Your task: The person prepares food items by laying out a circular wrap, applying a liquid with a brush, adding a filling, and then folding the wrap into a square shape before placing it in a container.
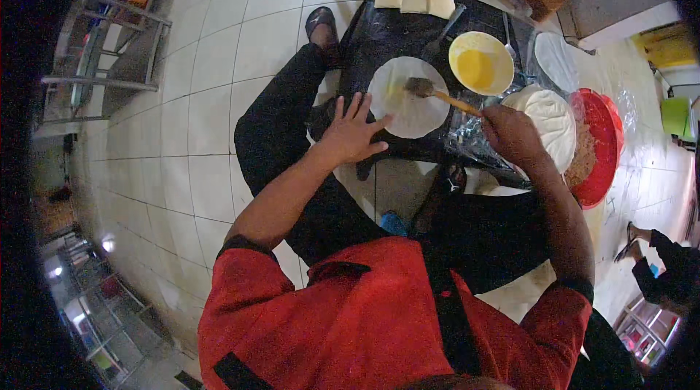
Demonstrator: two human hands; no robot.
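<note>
A round, thin pale wrapper sheet (418, 116) lies on a low black table (377, 34). My left hand (353, 133) rests with spread fingers at its left edge, holding nothing. My right hand (508, 133) grips the wooden handle of a brush (454, 101), whose dark head touches the sheet beside a yellow smear. Beyond the brush stands a pale bowl (506, 70) with yellow liquid, likely beaten egg. A stack of round white wrappers (549, 122) is just right of my right hand, next to a red basin (601, 160) holding a brown shredded filling (582, 157).
Folded pale square parcels (415, 1) lie in a row at the table's far edge, near a dark-bladed spatula (451, 21). Clear plastic wrap (473, 138) lies at the near right. A spoon (508, 34) is beside the bowl. Another person's feet (631, 242) show at far right.
</note>
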